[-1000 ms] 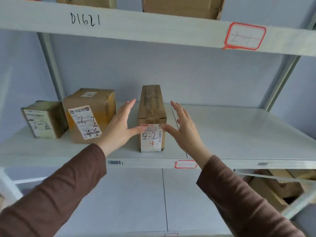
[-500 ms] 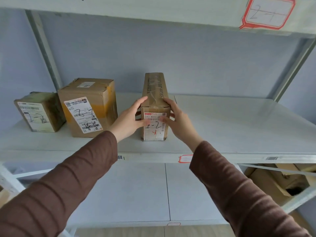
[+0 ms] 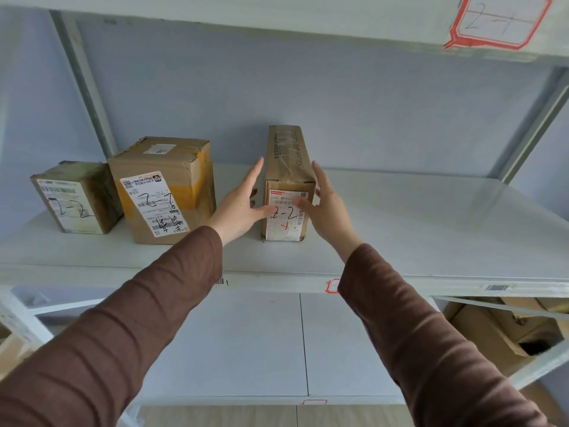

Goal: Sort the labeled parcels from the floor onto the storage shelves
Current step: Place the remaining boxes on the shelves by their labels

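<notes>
L hand [image 3: 238, 204] & R hand [image 3: 328, 208] flat, fingers straight, flanking narrow parcel [image 3: 288, 192], thumbs on its front label, no grip | parcel stands on mid shelf [image 3: 431, 229], long axis running front-to-back, centred btwn hands | both equally near, prob. squaring it up.
</notes>
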